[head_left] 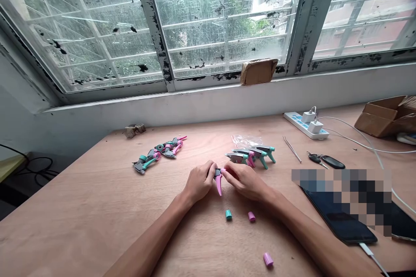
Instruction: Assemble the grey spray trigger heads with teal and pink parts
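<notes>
From where I stand, the only thing like lettering is the blue marking on the white power strip, too small to read; a pixelated patch hides part of the black phone. The pink-and-grey spray head is between the person's two hands near the middle of the table, its pink trigger pointing down toward the person. The left hand is curled closed around its grey body; the right hand has thumb and fingers pinched at its pink end. Toward the person, a teal cap and a pink cap lie between the forearms, with another pink cap nearer still.

A broad stretch of wood runs from the left forearm out to the slanting left edge, giving that elbow plenty of room. Behind the hands, a group of finished-looking sprayers sits close to the right knuckles, and a loose cluster of parts lies farther left. The right forearm has less room, with the phone close beside it.
</notes>
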{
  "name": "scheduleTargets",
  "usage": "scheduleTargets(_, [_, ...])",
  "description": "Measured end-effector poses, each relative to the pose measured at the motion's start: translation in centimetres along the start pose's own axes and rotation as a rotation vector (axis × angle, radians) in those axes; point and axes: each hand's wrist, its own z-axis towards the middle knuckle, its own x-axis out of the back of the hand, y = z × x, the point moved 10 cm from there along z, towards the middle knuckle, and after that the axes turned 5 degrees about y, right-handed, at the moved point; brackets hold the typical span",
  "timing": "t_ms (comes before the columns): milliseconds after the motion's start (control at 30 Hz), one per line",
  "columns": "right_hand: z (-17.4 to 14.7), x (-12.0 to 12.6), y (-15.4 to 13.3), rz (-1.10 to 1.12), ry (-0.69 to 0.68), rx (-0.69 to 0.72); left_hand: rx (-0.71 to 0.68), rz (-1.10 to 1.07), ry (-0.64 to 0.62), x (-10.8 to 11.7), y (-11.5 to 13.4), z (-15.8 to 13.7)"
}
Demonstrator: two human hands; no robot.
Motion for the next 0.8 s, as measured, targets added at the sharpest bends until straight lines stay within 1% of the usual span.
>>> scheduleTargets(200, [0.0,-1.2,0.6,0.017,-0.056,0.002,-0.037,-0.006,-0.033,-0.3,0.8,-0.2])
scheduleTargets(333, [-0.1,-1.4,0.8,0.04,-0.069,-0.015,-0.041,-0.013,-0.044,-0.4,0.9,-0.3])
scheduleTargets(500, [0.0,-0.8,0.8,-0.044,-0.025,0.001,-0.013,-0.004,-0.011,-0.1,0.3,0.0])
scheduleTargets(600, [0.1,-0.1,0.3,-0.031,0.008,0.01,-0.005,-0.002,-0.001,0.0,0.1,0.1])
scheduleTargets(800, [-0.1,0.3,-0.3,-0.067,-0.007,0.034,-0.006,0.024,-0.005,0.0,0.2,0.0])
